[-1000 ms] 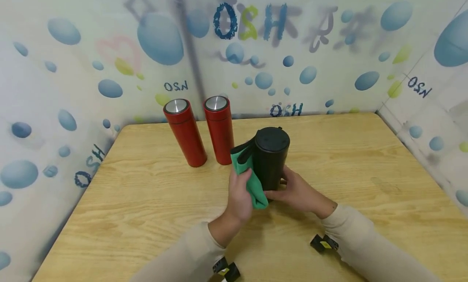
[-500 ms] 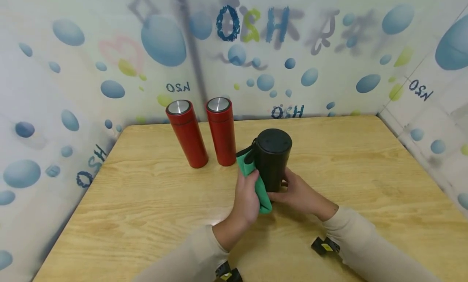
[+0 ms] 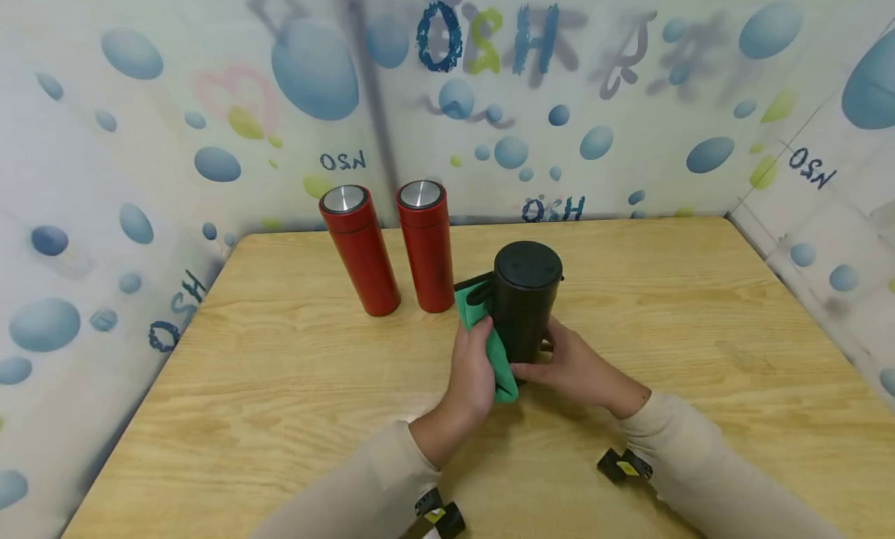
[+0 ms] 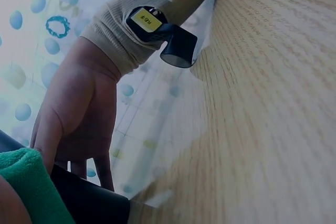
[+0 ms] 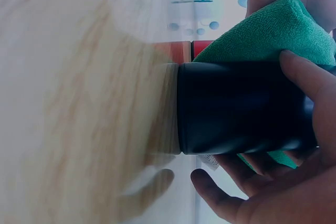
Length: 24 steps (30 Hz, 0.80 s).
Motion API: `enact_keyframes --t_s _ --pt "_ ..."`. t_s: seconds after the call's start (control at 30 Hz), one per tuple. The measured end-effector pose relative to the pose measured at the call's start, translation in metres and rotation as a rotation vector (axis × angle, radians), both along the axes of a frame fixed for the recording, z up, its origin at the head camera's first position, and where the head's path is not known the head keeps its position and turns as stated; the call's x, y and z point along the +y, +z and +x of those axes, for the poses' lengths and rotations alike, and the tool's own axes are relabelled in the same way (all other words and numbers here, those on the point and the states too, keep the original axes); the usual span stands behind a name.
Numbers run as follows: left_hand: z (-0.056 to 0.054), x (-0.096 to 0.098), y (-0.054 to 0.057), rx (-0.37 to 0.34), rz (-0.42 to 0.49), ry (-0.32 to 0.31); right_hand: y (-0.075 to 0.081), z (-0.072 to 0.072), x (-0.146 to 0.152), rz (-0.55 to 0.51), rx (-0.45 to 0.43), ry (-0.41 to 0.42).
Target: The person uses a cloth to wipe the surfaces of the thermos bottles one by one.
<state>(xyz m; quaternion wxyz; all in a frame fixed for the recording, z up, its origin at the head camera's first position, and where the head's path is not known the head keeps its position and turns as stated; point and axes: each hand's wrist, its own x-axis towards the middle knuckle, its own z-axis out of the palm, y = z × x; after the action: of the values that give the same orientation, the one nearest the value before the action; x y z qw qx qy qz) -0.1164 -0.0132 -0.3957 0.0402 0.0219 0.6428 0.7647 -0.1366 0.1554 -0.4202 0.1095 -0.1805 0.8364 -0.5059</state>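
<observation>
A black cylinder [image 3: 527,306] with a flat round top stands upright at mid-table, its base [image 5: 186,108] right at the tabletop in the right wrist view. My right hand [image 3: 576,368] grips its lower right side, thumb in front and fingers round the far side. My left hand [image 3: 471,380] holds a folded green cloth [image 3: 499,368] against the cylinder's left side, thumb over the cloth. A black strap-like loop [image 3: 479,293] shows at the cloth's upper end. The left wrist view shows the terry cloth [image 4: 34,187] close up, with the right hand [image 4: 73,114] behind it.
Two red flasks with silver tops, a left one [image 3: 360,252] and a right one [image 3: 426,248], stand at the back left of the wooden table [image 3: 280,391]. Behind them rises a wall [image 3: 594,182] with blue dots and letters. Small black devices sit on both sleeves.
My left hand and the green cloth have shifted slightly to the right along the cylinder's side. The right hand keeps its grip, and the red flasks stay in place.
</observation>
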Motion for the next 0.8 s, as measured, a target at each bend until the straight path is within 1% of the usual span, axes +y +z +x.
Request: enact_keyframes --t_s 0.07,0.13,0.2,0.3,0.37,0.4,0.47,0.57,0.67,0.73,0.8 --pt "0.0006 -0.0003 -0.0017 0.006 -0.004 0.002 0.0000 0.0007 0.0002 -0.003 -0.013 0.000" --pt "0.0023 -0.0006 -0.0028 0.030 0.003 0.015 -0.0004 0.0015 0.0006 -0.002 -0.029 0.001" --pt "0.0032 -0.0009 -0.0030 0.080 0.014 0.031 0.0008 0.0021 0.0005 -0.002 -0.037 0.002" --pt "0.0044 -0.0011 -0.0006 0.175 0.054 0.059 0.0027 0.0011 0.0006 -0.006 -0.021 0.010" --pt "0.0046 -0.0018 0.0010 0.218 0.070 0.062 0.0042 0.0004 -0.0001 -0.011 -0.012 0.014" --pt "0.0048 -0.0018 0.0014 0.223 0.080 0.057 0.0042 0.0001 -0.0004 -0.012 -0.006 0.015" --pt "0.0055 -0.0018 0.0006 0.212 0.073 0.052 0.0033 0.0004 -0.0003 -0.009 -0.014 0.015" --pt "0.0042 -0.0008 -0.0022 0.160 0.049 0.022 0.0015 0.0010 -0.0005 -0.004 -0.018 0.010" --pt "0.0021 0.0002 -0.0038 0.113 0.042 -0.004 0.0002 0.0008 -0.0006 0.000 -0.002 0.001" --pt "0.0010 0.0002 -0.0031 0.103 0.045 -0.017 0.0003 0.0002 -0.0008 0.002 0.005 -0.005" --pt "0.0016 -0.0009 -0.0015 0.115 0.031 -0.003 0.0010 -0.0004 -0.0010 0.009 0.000 -0.003"
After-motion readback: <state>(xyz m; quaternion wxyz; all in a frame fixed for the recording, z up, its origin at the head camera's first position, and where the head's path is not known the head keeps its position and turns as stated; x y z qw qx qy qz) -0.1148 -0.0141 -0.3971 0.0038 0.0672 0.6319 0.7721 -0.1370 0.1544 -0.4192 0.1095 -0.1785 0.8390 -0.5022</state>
